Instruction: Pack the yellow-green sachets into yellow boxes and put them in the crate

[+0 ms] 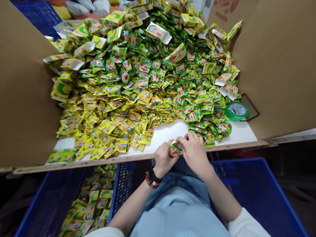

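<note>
Both hands meet at the front edge of the white table [170, 130]. My left hand [163, 159], with a beaded bracelet and a dark band at the wrist, is closed around a small green and yellow packet [174, 149]. My right hand [194, 151] pinches the top right of the same packet, its fingertips close to the pile of green sachets [200, 106]. Yellow sachets [108, 127] lie heaped to the left. Small boxes, some with open ends, rest on top of the heap, among them a white-sided box [158, 32].
A green tape roll [236, 111] lies at the right beside a thin black frame [251, 107]. Cardboard walls [284, 67] stand on both sides. Below the edge are a blue crate of filled boxes [116, 189] at left and another blue crate [261, 191] at right.
</note>
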`<action>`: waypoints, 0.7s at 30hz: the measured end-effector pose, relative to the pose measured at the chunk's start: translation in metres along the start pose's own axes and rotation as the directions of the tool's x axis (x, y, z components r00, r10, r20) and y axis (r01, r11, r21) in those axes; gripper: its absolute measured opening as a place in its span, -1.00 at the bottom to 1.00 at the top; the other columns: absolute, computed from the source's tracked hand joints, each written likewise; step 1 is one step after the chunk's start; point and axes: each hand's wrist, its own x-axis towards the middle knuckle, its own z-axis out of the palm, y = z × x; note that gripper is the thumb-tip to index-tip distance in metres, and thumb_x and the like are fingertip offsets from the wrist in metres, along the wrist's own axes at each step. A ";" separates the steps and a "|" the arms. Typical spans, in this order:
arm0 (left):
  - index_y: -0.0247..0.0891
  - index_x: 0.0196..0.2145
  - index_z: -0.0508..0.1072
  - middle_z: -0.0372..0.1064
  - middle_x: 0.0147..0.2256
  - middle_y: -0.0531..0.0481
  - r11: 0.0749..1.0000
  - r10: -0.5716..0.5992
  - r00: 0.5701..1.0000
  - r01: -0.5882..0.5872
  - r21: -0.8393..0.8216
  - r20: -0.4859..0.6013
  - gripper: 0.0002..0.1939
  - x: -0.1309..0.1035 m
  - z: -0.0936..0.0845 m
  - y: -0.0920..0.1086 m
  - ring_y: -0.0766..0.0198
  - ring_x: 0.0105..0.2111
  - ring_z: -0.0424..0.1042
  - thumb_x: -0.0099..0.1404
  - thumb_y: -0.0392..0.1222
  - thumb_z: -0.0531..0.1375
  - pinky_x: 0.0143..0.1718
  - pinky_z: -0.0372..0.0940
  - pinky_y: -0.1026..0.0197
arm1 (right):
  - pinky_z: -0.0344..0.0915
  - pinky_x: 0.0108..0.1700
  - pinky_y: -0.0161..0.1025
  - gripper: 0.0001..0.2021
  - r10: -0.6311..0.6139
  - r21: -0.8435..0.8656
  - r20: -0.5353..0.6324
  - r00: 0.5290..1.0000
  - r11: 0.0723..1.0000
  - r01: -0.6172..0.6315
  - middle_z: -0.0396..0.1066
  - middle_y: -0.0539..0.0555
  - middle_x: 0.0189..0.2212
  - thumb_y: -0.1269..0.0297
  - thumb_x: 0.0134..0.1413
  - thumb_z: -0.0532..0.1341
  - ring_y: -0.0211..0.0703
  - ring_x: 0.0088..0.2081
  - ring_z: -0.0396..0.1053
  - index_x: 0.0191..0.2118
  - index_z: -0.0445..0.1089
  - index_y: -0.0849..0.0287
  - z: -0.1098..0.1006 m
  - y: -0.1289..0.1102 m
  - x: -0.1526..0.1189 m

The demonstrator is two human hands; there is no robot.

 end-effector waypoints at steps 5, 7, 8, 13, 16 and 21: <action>-0.27 0.11 0.20 0.42 -0.11 -0.15 0.992 -0.036 0.994 0.023 -0.123 -0.106 -0.47 -0.002 0.007 -0.002 0.15 -0.14 0.48 0.22 -0.14 0.21 -0.14 0.43 0.12 | 0.22 -0.14 -0.13 -0.82 -0.037 0.178 -0.265 0.964 0.980 0.087 0.50 0.09 -0.31 0.44 0.16 0.19 -0.04 -0.24 0.40 -0.13 0.43 0.14 0.026 -0.001 0.001; -0.26 0.13 0.19 0.41 -0.06 -0.17 0.985 -0.056 0.989 0.033 -0.169 -0.137 -0.44 -0.003 0.007 -0.004 0.14 -0.09 0.47 0.22 -0.12 0.22 -0.09 0.43 0.10 | 0.23 -0.12 -0.14 -0.93 -0.065 0.258 -0.339 0.938 0.953 0.159 0.52 0.06 -0.35 0.39 0.18 0.20 -0.07 -0.26 0.43 -0.27 0.44 0.13 0.035 0.001 0.000; -0.26 0.13 0.19 0.41 -0.06 -0.16 0.981 -0.055 0.989 0.028 -0.190 -0.140 -0.43 -0.003 0.007 -0.005 0.14 -0.09 0.47 0.22 -0.11 0.23 -0.08 0.43 0.10 | 0.23 -0.12 -0.13 -0.92 -0.071 0.271 -0.348 0.935 0.947 0.173 0.53 0.05 -0.36 0.37 0.19 0.20 -0.07 -0.27 0.44 -0.31 0.44 0.12 0.037 0.002 -0.001; -0.27 0.13 0.21 0.42 -0.07 -0.16 0.973 -0.030 0.988 -0.006 -0.229 -0.152 -0.43 -0.006 0.009 -0.007 0.14 -0.11 0.48 0.21 -0.11 0.24 -0.09 0.43 0.10 | 0.22 -0.15 -0.14 -0.91 -0.014 0.237 -0.285 0.958 0.968 0.084 0.54 0.07 -0.30 0.37 0.19 0.20 -0.07 -0.23 0.45 -0.21 0.45 0.14 0.034 -0.001 -0.001; -0.26 0.14 0.20 0.42 -0.05 -0.18 0.973 -0.045 0.986 0.007 -0.230 -0.160 -0.42 -0.006 0.009 -0.008 0.12 -0.08 0.48 0.22 -0.08 0.23 -0.07 0.43 0.08 | 0.21 -0.16 -0.16 -0.90 -0.106 0.224 -0.224 0.969 0.962 0.157 0.53 0.06 -0.32 0.39 0.21 0.19 -0.09 -0.25 0.44 -0.23 0.47 0.15 0.029 -0.002 0.000; -0.24 0.16 0.19 0.42 -0.03 -0.19 0.973 -0.056 0.989 0.024 -0.228 -0.136 -0.41 -0.005 0.006 -0.007 0.10 -0.07 0.47 0.22 -0.07 0.22 -0.06 0.43 0.06 | 0.17 -0.12 -0.13 -0.75 -0.146 0.124 -0.276 0.950 0.975 0.186 0.52 0.13 -0.24 0.39 0.28 0.10 -0.09 -0.22 0.39 -0.01 0.44 0.19 0.028 -0.005 -0.003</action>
